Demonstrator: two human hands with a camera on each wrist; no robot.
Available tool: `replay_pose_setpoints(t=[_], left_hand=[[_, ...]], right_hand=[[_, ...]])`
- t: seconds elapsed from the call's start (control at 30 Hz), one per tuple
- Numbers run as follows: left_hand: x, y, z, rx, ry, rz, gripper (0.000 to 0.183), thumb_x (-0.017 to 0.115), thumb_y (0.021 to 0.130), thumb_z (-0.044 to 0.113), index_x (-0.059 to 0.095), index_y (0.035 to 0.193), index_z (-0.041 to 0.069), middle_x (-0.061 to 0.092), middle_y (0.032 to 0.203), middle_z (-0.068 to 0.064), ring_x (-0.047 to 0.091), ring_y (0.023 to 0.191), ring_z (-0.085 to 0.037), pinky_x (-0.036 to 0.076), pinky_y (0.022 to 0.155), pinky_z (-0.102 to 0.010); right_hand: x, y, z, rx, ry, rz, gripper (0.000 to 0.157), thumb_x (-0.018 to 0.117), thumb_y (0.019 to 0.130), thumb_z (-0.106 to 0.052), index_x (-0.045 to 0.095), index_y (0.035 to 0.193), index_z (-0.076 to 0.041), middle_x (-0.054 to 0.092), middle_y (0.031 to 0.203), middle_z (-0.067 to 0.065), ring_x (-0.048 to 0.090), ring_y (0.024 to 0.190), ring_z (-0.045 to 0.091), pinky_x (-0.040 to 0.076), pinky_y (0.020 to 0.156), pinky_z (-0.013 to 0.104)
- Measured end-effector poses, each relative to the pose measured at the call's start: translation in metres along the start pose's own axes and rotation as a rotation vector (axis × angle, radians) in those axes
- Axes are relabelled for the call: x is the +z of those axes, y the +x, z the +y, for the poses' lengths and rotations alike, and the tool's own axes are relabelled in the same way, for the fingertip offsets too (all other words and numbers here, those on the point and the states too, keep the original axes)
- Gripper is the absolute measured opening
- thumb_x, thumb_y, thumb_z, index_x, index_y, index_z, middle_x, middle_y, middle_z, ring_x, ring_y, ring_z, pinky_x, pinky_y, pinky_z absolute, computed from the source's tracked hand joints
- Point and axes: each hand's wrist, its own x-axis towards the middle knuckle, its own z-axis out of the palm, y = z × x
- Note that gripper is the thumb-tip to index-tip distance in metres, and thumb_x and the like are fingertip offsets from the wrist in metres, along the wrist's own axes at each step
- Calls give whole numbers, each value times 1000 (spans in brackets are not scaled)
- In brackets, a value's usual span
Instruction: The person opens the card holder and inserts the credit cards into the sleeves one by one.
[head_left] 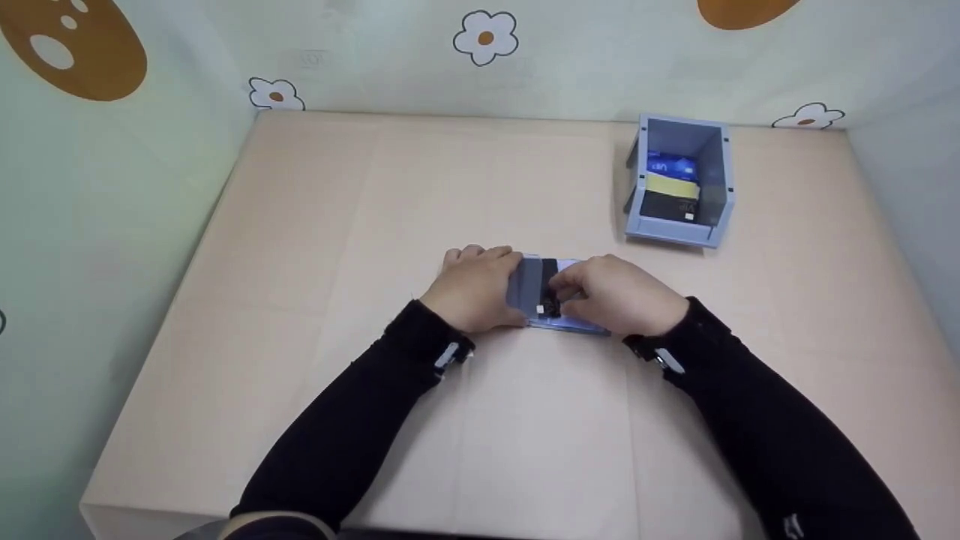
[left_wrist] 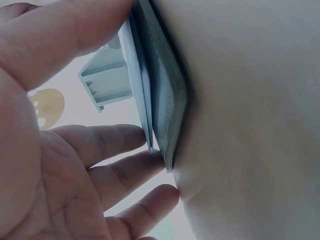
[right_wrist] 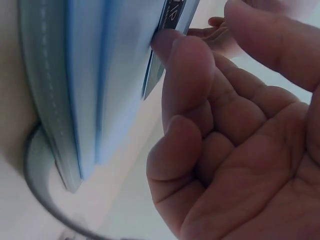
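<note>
A grey-blue card holder (head_left: 528, 289) with pale, sleeve-like leaves lies open on the table between the hands. My left hand (head_left: 476, 289) holds its left side, thumb at the near edge and fingers at the far edge; the left wrist view shows the layered cover (left_wrist: 167, 100) against the thumb and fingertips. My right hand (head_left: 626, 296) has its curled fingers at a black card (head_left: 550, 281), partly hidden by them. In the right wrist view, fingertips touch the card's printed edge (right_wrist: 172, 15), above the leaves (right_wrist: 117, 85).
Toward the back right stands a grey-blue open-front bin (head_left: 679, 229) with blue, yellow and black cards (head_left: 671, 205) inside. A beige cloth covers the table (head_left: 360, 210). Walls with flower prints (head_left: 486, 37) border the back and sides.
</note>
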Motion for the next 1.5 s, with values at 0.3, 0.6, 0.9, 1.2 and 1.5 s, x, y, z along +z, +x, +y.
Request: replay_pose_setpoints(t=[0.3,0.6,0.9,1.2,1.5], left_hand=[[1,0,0,5,8,6,92,83,82,55,48,157,16,48,163,-6,47,142,-35,34,113,-52],[-1,-1,1,-1,-3,5,93,85,82,53,47,158,15,49,163,-6,47,142,-35,34,113,-52],[1,-1,1,-14,26,24,97,83,82,59,45,159,14,50,161,-5,48,139,-35,34,111,-50],[1,1,1,-27,12,0,99,83,83,59,42,161,14,45,165,-8,43,146,-36,32,115,-52],[-1,0,2,-32,-24,28,92,71,91,66,38,164,19,32,172,-12,28,159,-36,24,126,-55]], right_hand=[[3,1,-1,-25,-2,33,35,69,97,-13,73,132,-7,76,126,6,68,114,19,54,105,47],[9,2,-1,-81,-37,45,40,68,98,-12,69,138,-7,74,131,9,68,116,23,53,106,47],[6,1,-1,-54,-44,64,41,66,102,-16,67,141,-7,73,133,10,66,108,23,54,103,47],[-29,-8,16,109,-19,237,39,66,103,-17,65,139,-2,73,130,17,72,102,29,59,90,48],[-85,-1,64,307,-151,369,34,66,101,-13,68,131,1,70,131,26,63,122,48,43,107,63]])
